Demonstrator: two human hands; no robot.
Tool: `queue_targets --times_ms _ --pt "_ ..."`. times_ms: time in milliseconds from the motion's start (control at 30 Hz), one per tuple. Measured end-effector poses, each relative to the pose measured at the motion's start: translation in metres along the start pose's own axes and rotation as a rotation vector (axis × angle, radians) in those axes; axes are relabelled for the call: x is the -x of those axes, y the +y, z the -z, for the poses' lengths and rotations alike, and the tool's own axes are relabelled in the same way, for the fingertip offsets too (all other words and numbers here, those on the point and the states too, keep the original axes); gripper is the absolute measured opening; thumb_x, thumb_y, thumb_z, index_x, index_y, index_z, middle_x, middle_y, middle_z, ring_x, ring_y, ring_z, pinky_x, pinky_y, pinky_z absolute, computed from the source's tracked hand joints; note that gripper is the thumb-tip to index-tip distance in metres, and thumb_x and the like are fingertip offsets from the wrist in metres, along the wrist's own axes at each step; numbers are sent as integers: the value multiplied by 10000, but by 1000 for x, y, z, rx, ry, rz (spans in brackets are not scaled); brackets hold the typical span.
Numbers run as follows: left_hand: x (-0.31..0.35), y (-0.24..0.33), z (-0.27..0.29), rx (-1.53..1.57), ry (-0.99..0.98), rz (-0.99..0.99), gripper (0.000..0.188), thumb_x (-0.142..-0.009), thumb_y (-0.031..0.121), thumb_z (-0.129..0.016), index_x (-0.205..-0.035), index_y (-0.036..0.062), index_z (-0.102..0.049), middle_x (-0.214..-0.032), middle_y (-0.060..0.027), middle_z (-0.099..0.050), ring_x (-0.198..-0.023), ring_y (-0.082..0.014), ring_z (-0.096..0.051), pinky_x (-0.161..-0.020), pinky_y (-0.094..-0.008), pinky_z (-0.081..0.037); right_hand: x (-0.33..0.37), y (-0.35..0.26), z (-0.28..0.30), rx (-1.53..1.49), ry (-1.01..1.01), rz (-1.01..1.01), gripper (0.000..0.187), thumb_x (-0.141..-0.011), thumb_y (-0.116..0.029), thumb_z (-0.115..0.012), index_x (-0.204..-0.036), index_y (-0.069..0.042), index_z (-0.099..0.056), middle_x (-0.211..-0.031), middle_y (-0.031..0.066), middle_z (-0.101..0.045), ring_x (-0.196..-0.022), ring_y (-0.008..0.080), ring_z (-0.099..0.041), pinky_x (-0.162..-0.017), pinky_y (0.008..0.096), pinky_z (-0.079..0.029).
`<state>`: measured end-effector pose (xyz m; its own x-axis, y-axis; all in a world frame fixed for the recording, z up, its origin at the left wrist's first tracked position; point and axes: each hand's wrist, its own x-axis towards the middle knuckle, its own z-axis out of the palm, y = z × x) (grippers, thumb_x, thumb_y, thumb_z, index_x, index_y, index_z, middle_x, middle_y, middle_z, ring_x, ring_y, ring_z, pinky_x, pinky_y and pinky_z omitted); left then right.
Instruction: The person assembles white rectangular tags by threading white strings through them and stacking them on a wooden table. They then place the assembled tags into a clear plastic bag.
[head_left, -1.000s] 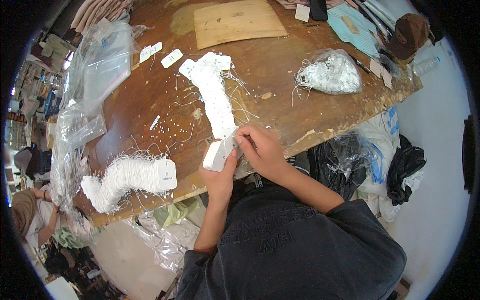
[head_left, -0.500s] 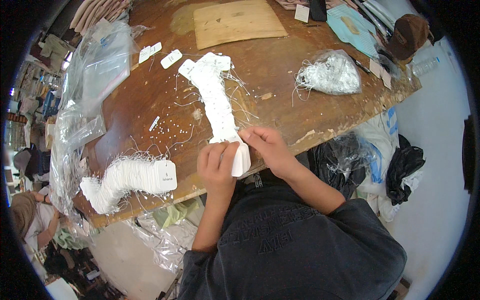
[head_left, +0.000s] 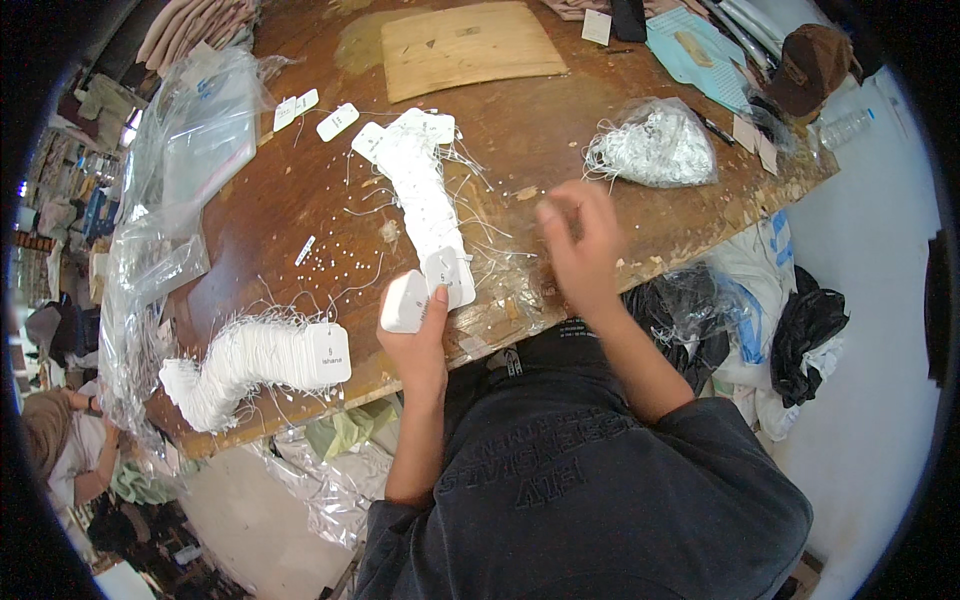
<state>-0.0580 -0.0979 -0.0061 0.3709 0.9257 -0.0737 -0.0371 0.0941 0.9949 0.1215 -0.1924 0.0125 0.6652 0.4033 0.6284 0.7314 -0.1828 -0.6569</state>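
My left hand (head_left: 418,348) grips a small stack of white hang tags (head_left: 404,303), its thumb pressing on the edge of a tag beside it. Just past it, a long fanned row of white tags (head_left: 428,205) with loose strings runs away across the table. To the right, my right hand (head_left: 583,240) is raised over the table, apart from the tags. Its fingers look bent but are smeared by motion, so whether they hold anything is unclear. A second curved row of strung tags (head_left: 262,360) lies at the table's left front.
On the wooden table (head_left: 300,190), a clear bag of white strings (head_left: 660,145) lies right. Loose tags (head_left: 338,122) and tiny white bits lie left of the long row. Plastic sleeves (head_left: 205,130) cover the left edge; a wooden board (head_left: 472,50) and brown cap (head_left: 812,68) are farther back.
My right hand has left the tag stack and moved right and away from me. My left hand has shifted slightly left, with the tags in it now split apart from those beside it.
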Motion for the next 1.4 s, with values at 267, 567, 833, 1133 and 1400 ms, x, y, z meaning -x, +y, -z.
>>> queue_targets --times_ms 267,567,833,1133,1400 --pt "4 -2 1 -214 101 -277 223 -853 57 -687 -1051 3 -602 -937 -81 -613 -849 -172 -577 -778 -304 -469 22 16 9 -11 -356 119 155 -804 -127 -692 -915 -35 -636 -880 131 -625 -835 324 -588 -747 405 -483" --pt "19 2 1 -363 -218 -502 202 -785 4 -704 -970 2 -624 -897 -125 -625 -814 -240 -614 -741 -322 -479 -13 51 16 578 -363 -5 134 -824 -90 -648 -903 5 -598 -824 164 -606 -822 344 -603 -710 456 -487" --pt "20 -2 7 -86 -167 -113 262 -831 52 -688 -1072 -4 -601 -906 -89 -639 -780 -155 -614 -671 -258 -487 -1 16 9 -265 -629 -186 144 -830 -2 -608 -960 14 -669 -901 110 -646 -803 204 -629 -683 302 -489" --pt "14 -8 12 334 -200 1 475 -870 245 -622 -1218 -52 -497 -915 -162 -640 -759 -268 -676 -525 -310 -538 -12 18 13 -105 -429 -4 91 -866 -73 -653 -895 13 -652 -892 73 -655 -789 149 -622 -698 294 -490" --pt "16 -1 5 261 -185 62 417 -925 144 -585 -1278 -51 -481 -1024 -162 -646 -867 -265 -683 -634 -336 -577 -77 29 60 -124 243 121 106 -903 -108 -630 -918 -7 -604 -846 51 -585 -756 147 -559 -685 264 -452"
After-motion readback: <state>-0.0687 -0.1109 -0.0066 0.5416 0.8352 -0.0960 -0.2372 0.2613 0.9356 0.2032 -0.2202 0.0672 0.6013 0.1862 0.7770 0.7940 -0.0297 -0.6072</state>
